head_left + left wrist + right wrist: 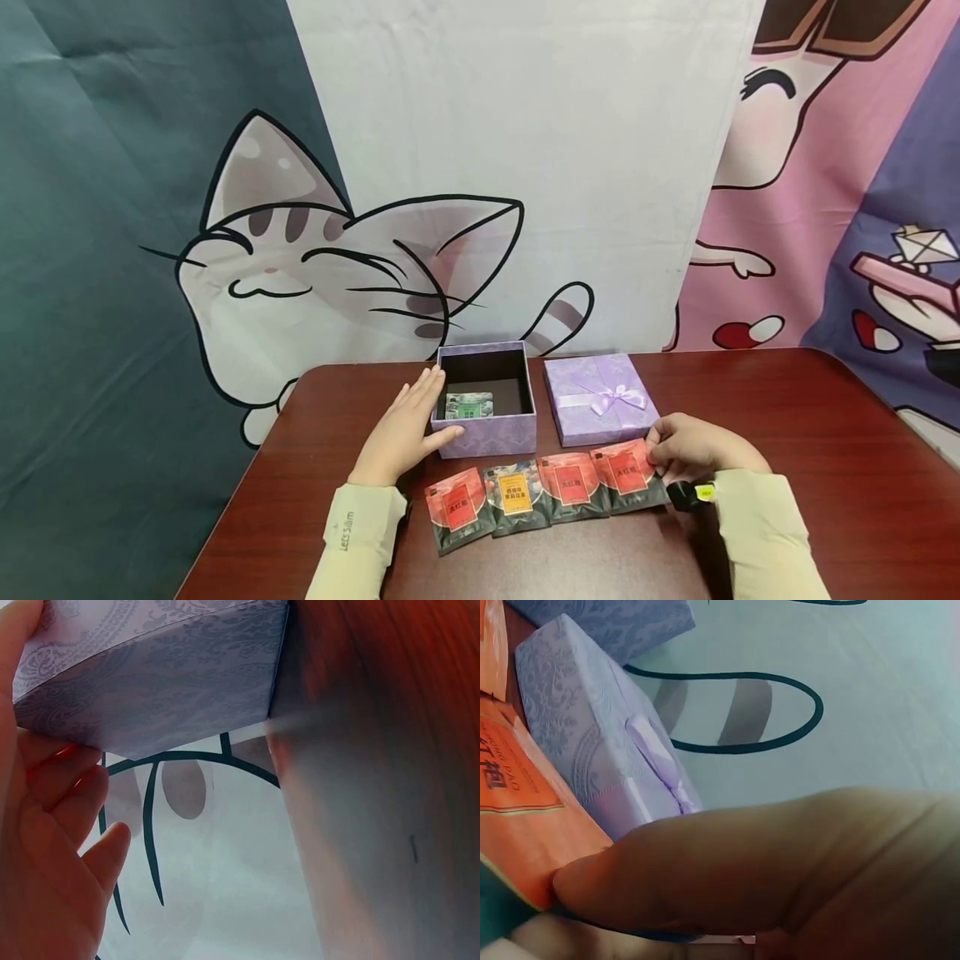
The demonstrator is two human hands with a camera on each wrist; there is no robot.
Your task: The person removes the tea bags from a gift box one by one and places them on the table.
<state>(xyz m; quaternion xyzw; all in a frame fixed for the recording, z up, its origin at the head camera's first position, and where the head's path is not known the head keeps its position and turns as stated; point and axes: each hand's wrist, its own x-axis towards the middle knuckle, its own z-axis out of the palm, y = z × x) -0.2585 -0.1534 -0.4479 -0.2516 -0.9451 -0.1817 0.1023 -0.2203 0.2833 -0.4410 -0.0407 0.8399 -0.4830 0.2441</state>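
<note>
My left hand lies against the left side of an open purple patterned box, fingers straight and thumb across its front left corner. Inside the box is a green tea sachet. In the right wrist view, my right thumb presses on the rightmost red tea sachet. My right hand pinches that sachet at its right edge. To its left, in a row before the box, lie another red sachet, a yellow-labelled sachet and a red one at the far left.
A purple lid with a ribbon bow sits right of the box, just behind the pinched sachet. Everything rests on a reddish-brown wooden table. Behind its back edge hangs a cartoon-printed cloth.
</note>
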